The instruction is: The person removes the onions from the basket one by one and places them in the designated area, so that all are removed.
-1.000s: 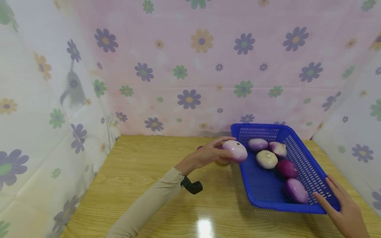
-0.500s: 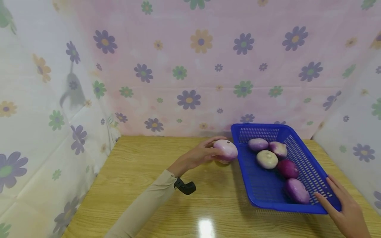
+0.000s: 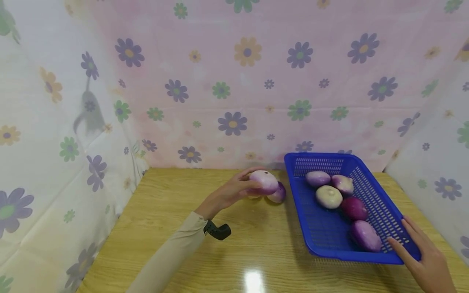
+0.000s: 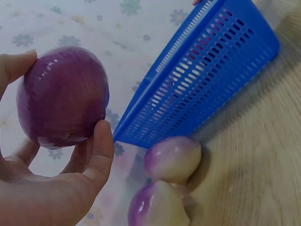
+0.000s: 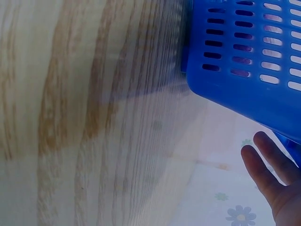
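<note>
Head view: your left hand [image 3: 234, 190] grips a round purple-and-white peeled onion [image 3: 263, 182], fingers and thumb curled round it, held just above the light wood-grain tabletop [image 3: 176, 211] left of the blue perforated plastic basket [image 3: 373, 191]. A second pale purple onion [image 3: 279, 193] sits on the table right behind the held one, between it and the basket's left wall, near but apart from the basket as far as the view shows.

Left wrist view: same grip. Thumb and fingertips [image 4: 102, 136] wrap the held onion [image 4: 63, 96], which shows dark purple from this side. Below it, two pale purple-white onions [image 4: 173, 157] lie on the wood, touching each other, just beside the basket wall [image 4: 207, 75]. The head view shows only one of them clearly.

Your right hand [image 3: 426, 260] rests flat against the basket's near right corner, fingers straight, not curled round the rim. Right wrist view confirms: straight fingers [image 5: 265, 167] beside the blue wall [image 5: 249, 61], with the tabletop [image 5: 94, 113] below.

Inside the basket: five onions in a loose line from the far end to the near right corner, two pale purple ones [image 3: 317, 178] at the far end, a cream-white one [image 3: 328, 196], a dark purple one [image 3: 353, 208], and a light purple one [image 3: 364, 235] nearest your right hand.

Flower-print cloth [image 3: 234, 81] hangs behind and on both sides of the table.
</note>
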{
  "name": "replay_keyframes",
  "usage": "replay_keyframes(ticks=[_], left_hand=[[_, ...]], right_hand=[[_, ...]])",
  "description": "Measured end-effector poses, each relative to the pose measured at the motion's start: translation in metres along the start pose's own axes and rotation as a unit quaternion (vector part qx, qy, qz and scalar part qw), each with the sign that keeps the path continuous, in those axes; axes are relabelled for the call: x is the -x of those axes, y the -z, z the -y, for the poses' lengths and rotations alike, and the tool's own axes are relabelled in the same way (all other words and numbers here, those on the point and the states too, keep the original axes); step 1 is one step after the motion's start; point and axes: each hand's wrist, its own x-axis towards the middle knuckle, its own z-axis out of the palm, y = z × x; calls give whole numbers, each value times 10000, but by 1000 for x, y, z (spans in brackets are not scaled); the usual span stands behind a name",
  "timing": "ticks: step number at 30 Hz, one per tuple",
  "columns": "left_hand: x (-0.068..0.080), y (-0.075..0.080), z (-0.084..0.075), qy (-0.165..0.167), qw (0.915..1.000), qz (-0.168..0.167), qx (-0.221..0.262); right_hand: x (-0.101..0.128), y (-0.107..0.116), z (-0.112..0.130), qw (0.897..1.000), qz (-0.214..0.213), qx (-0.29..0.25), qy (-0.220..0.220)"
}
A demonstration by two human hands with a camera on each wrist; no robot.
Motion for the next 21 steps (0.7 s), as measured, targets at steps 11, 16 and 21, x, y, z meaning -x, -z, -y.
replay_keyframes(ticks=[11,16,21], left_hand=[[11,20,9,159,9995,-241,97],[18,28,8,118,9989,-452,93],[23,33,8,100,9985,-532,39]], right_hand=[[3,-1,-3,9997,-196,-112,126],[1,-2,0,9996,-103,-207,146],[1,-1,-2,9998,-70,-146,70]])
